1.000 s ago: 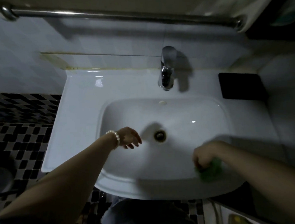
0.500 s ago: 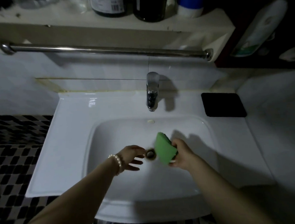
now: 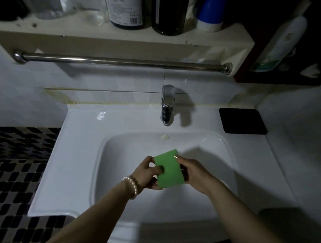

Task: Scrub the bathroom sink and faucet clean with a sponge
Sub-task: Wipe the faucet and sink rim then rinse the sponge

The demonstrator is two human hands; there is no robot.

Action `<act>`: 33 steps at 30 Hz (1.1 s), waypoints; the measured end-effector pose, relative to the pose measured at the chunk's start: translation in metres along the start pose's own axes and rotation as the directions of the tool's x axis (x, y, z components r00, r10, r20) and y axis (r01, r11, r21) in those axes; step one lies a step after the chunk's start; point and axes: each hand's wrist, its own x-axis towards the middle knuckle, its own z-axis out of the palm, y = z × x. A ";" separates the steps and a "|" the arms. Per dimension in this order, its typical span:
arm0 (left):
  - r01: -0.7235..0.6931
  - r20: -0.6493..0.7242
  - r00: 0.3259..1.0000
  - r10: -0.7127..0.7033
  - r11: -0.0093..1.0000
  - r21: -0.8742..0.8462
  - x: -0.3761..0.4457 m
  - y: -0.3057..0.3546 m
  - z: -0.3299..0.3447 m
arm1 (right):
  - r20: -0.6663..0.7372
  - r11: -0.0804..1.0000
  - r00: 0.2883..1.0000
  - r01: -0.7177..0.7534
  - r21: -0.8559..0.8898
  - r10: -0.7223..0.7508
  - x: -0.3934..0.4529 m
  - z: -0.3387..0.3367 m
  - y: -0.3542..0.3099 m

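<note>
A: Two hands on one sponge (image 3: 168,169). The left hand (image 3: 146,174) pinches its left edge, thumb on the green face, fingers curled behind. The right hand (image 3: 192,170) grips the right edge, a fingertip showing at the far corner.

B: Where is the sponge, exactly?

A: Held up over the middle of the sink (image 3: 80,161) basin, green face toward the camera, touching nothing but the hands. It hides the drain.

B: And the faucet (image 3: 167,106)?

A: Farther back, on the sink's far ledge, spout pointing at the basin. No water shows from it. The overflow hole (image 3: 165,137) sits just below it on the far wall of the basin.

B: Anything else?

A: A bracelet (image 3: 131,187) of pale beads on the left wrist. A black pad (image 3: 242,120) on the ledge at far right. A metal rail (image 3: 120,61) runs along the wall above, under a shelf (image 3: 89,19) of bottles (image 3: 128,10). Checkered tiles (image 3: 16,164) at left.
</note>
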 end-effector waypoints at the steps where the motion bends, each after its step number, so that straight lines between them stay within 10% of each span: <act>1: -0.012 0.019 1.000 0.012 1.000 -0.009 -0.002 0.001 -0.001 | 0.035 1.000 0.999 0.013 0.022 -0.013 -0.002 -0.002 0.000; 7: -0.004 0.069 0.997 0.018 0.978 -0.207 -0.017 0.011 -0.004 | -0.044 0.951 0.999 0.044 0.307 -0.032 -0.008 0.009 0.002; 10: -0.165 -0.160 0.978 0.137 0.971 -0.173 -0.018 0.005 0.007 | -0.202 0.878 0.976 0.026 0.479 0.081 -0.006 0.018 0.002; 12: -0.450 -0.334 0.796 0.504 0.863 0.229 -0.021 -0.011 0.011 | -0.257 0.820 0.952 0.012 0.573 0.166 -0.004 0.019 0.003; 14: -0.555 -0.031 0.550 0.835 0.393 0.733 -0.020 -0.032 0.012 | -0.254 0.763 0.937 -0.021 0.646 0.240 -0.003 0.016 0.005; 17: -0.477 0.339 0.573 0.746 -0.033 0.878 -0.010 -0.044 0.012 | -0.161 0.745 0.943 -0.117 0.657 0.290 -0.005 0.019 0.008; 29: -0.381 0.392 0.745 0.539 -0.138 0.914 0.015 0.006 0.001 | 0.171 0.837 0.965 -0.257 0.483 0.198 -0.015 0.008 -0.003; 33: -0.471 0.641 0.525 0.561 -0.435 0.767 0.011 0.014 -0.002 | 0.416 0.814 0.869 -0.436 0.385 0.268 -0.010 -0.024 -0.007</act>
